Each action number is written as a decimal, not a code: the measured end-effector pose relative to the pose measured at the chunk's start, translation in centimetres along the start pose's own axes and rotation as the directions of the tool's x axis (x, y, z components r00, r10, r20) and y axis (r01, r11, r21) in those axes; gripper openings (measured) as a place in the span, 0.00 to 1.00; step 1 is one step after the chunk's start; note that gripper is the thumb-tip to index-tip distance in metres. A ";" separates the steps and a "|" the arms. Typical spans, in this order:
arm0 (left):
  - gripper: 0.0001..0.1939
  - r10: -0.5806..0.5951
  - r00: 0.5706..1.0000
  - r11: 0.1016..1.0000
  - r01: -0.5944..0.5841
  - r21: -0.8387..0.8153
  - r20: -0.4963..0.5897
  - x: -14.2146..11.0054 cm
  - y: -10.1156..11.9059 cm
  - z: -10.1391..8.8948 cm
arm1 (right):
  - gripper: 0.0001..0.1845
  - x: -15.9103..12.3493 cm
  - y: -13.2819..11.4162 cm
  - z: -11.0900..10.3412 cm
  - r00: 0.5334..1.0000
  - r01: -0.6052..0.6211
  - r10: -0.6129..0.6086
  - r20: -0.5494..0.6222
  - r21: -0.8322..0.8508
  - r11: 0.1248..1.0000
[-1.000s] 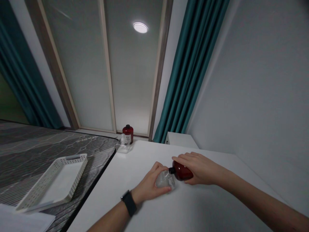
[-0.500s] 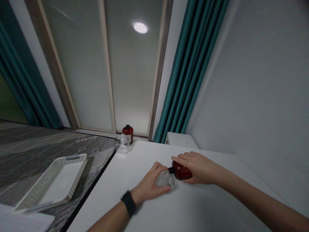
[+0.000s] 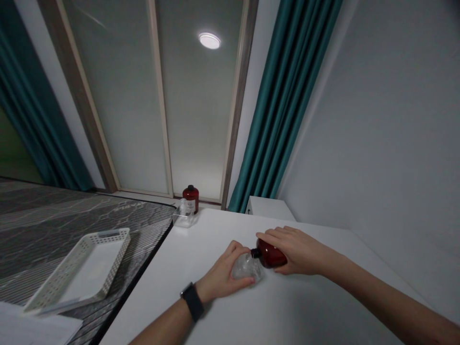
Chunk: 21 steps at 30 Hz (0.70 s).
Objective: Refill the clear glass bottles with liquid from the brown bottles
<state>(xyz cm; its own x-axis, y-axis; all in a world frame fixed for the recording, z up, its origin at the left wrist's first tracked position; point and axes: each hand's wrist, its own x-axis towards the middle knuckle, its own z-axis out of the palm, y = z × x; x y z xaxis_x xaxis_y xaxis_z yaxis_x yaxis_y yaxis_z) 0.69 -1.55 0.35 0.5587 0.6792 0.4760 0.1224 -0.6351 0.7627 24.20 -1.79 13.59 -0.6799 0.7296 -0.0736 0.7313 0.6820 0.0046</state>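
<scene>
My right hand [image 3: 298, 249] grips a dark red bottle [image 3: 272, 256] tipped on its side, its black neck pointing left. The neck meets a small clear container [image 3: 246, 268] that my left hand [image 3: 223, 277] holds on the white table [image 3: 287, 311]. A dark watch [image 3: 192, 302] is on my left wrist. Both hands rest low on the table near its middle.
A second red bottle [image 3: 190, 198] and a clear tray [image 3: 183, 218] with a small pale bottle in it stand at the table's far left corner. A white perforated basket [image 3: 81, 270] lies on the dark patterned surface to the left. Teal curtains [image 3: 280, 105] hang behind.
</scene>
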 end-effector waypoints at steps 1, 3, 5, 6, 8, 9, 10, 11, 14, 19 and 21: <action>0.26 0.004 1.000 1.000 -0.004 -0.002 -0.003 0.0 0.0 0.0 | 0.39 0.0 0.0 0.1 1.000 -0.008 0.008 -0.005 0.014 1.000; 0.27 0.007 1.000 1.000 -0.007 -0.004 -0.004 0.0 -0.1 0.0 | 0.38 -0.1 0.1 0.4 1.000 -0.022 0.023 -0.015 0.053 0.998; 0.27 0.006 1.000 1.000 -0.006 -0.003 -0.004 0.0 -0.2 0.1 | 0.39 -0.2 0.2 0.8 0.999 -0.034 0.037 -0.025 0.094 0.995; 0.27 0.008 1.000 1.000 -0.008 -0.004 -0.004 0.0 -0.3 0.1 | 0.40 -0.3 0.3 1.0 0.999 -0.039 0.043 -0.030 0.110 0.993; 0.27 0.009 1.000 1.000 -0.009 -0.007 -0.005 0.0 -0.3 0.1 | 0.41 -0.3 0.5 1.5 0.998 -0.047 0.053 -0.041 0.135 0.990; 0.27 0.008 1.000 1.000 -0.008 -0.011 -0.007 0.0 -0.4 0.0 | 0.41 -0.3 0.6 1.7 0.997 -0.049 0.057 -0.049 0.145 0.988; 0.26 0.008 1.000 1.000 -0.008 -0.015 -0.008 0.1 -0.4 0.0 | 0.41 -0.3 0.7 2.0 0.997 -0.050 0.060 -0.058 0.156 0.987; 0.26 0.009 1.000 1.000 -0.009 -0.019 -0.012 0.1 -0.4 0.0 | 0.40 -0.3 0.8 2.2 0.996 -0.052 0.065 -0.069 0.166 0.985; 0.25 0.014 0.999 0.999 -0.015 -0.030 -0.032 0.2 -0.4 -0.1 | 0.41 -0.4 1.0 2.8 0.991 -0.068 0.089 -0.096 0.207 0.976; 0.24 -0.037 0.998 0.999 0.035 -0.032 -0.047 0.2 -0.9 -0.2 | 0.44 -0.7 1.0 3.5 0.981 -0.111 0.152 -0.123 0.291 0.950; 0.24 -0.056 0.997 0.998 0.055 -0.027 -0.047 0.2 -1.1 -0.2 | 0.45 -0.7 1.0 3.8 0.976 -0.129 0.178 -0.128 0.317 0.940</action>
<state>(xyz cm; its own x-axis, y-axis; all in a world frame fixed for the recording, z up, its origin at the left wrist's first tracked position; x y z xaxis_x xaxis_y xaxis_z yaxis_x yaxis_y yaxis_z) 0.47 -0.64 -0.32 0.5117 0.7305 0.4522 0.1306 -0.5864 0.7994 25.63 -1.81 9.90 -0.5404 0.8395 0.0569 0.7921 0.5303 -0.3021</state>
